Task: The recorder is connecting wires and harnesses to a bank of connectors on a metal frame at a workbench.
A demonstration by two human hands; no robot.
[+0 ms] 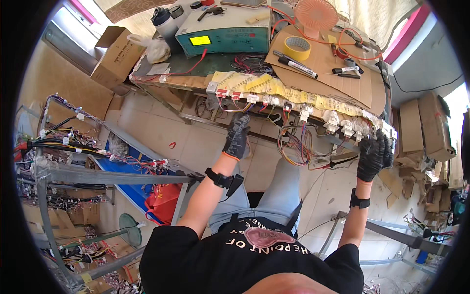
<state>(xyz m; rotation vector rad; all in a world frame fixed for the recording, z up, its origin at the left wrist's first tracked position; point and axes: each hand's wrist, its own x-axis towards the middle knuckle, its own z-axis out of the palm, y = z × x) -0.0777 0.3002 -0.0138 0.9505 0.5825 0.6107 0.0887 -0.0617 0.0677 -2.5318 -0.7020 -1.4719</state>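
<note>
Along the front edge of the workbench runs a strip of white plug connectors point(306, 113), backed by yellow tape point(267, 88). My left hand point(237, 136), in a dark grey glove, is closed just under the strip's left part, around thin wires point(249, 107) that hang from a connector. At the strip's right end, my gloved right hand point(375, 156) has its fingers bent up against the last connectors; what they grip is hidden. Between my hands a looped wire harness point(296, 144) of many colours dangles below the edge.
A teal test box point(223, 39) with a lit yellow screen stands on the bench. Cardboard point(323, 68) carries a tape roll point(297, 48), markers point(297, 66) and a pink fan point(316, 17). Racks of wire harnesses point(63, 142) stand left; cartons point(431, 127) are stacked right.
</note>
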